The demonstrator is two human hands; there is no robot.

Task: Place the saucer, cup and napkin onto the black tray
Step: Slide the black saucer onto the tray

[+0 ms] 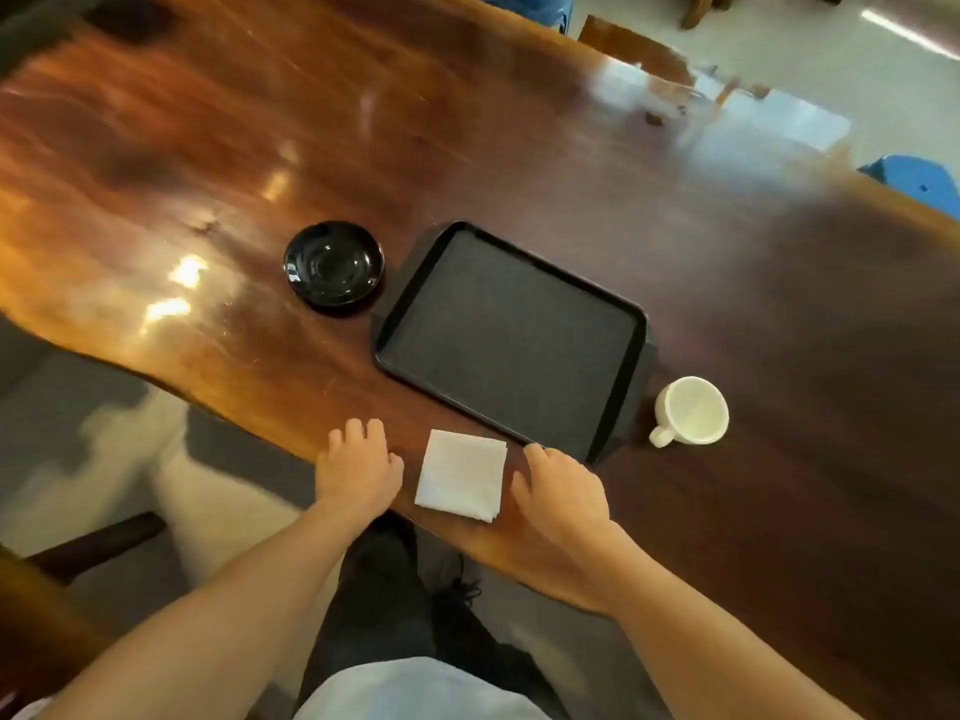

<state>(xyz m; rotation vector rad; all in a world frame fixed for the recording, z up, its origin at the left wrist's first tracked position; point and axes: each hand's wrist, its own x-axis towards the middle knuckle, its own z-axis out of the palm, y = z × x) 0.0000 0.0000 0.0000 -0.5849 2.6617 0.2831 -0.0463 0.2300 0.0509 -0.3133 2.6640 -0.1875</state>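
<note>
A black tray (511, 335) lies bare on the wooden table, tilted in the view. To its left sits a black glossy saucer (333, 265). A white cup (691, 412) stands upright off the tray's right corner, handle toward me. A folded white napkin (461, 474) lies at the table's near edge, just below the tray. My left hand (358, 467) rests palm down left of the napkin, fingers spread, holding nothing. My right hand (561, 493) rests palm down right of the napkin, its fingertips near the tray's near rim.
The long polished wooden table (467, 122) has a wavy near edge by my hands. Blue stools (914, 184) stand beyond its far side. A dark chair (93, 545) is at lower left.
</note>
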